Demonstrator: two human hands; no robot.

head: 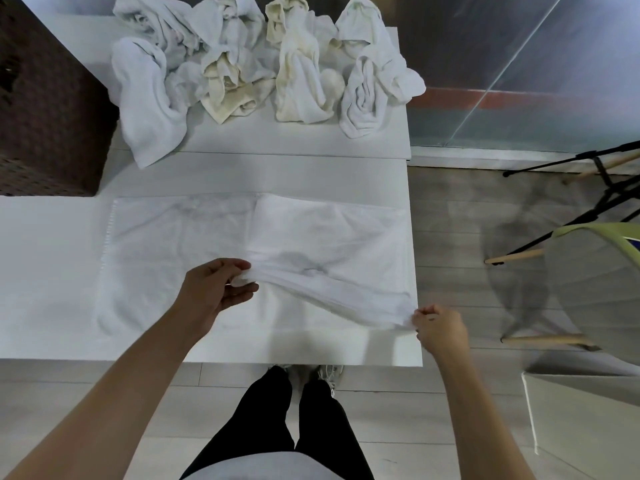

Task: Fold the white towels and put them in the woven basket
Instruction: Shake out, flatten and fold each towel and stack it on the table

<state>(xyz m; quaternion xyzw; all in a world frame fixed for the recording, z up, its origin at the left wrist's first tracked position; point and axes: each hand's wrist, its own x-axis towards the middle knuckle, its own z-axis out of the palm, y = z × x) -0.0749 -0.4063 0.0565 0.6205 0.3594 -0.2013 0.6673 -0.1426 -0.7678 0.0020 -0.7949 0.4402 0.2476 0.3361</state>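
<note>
A white towel lies spread on the white table, its right part doubled over the middle. My left hand pinches the near edge of that folded layer at the towel's centre. At the table's right front corner my right hand grips the towel's near right corner. The edge between both hands is lifted a little off the table. A heap of crumpled white and cream towels sits at the back of the table. The dark brown woven basket stands at the left.
A chair with a green-edged grey seat and wooden legs stands to the right of the table. Black tripod legs cross the floor behind it. A white box sits at the lower right. My legs stand at the table's front edge.
</note>
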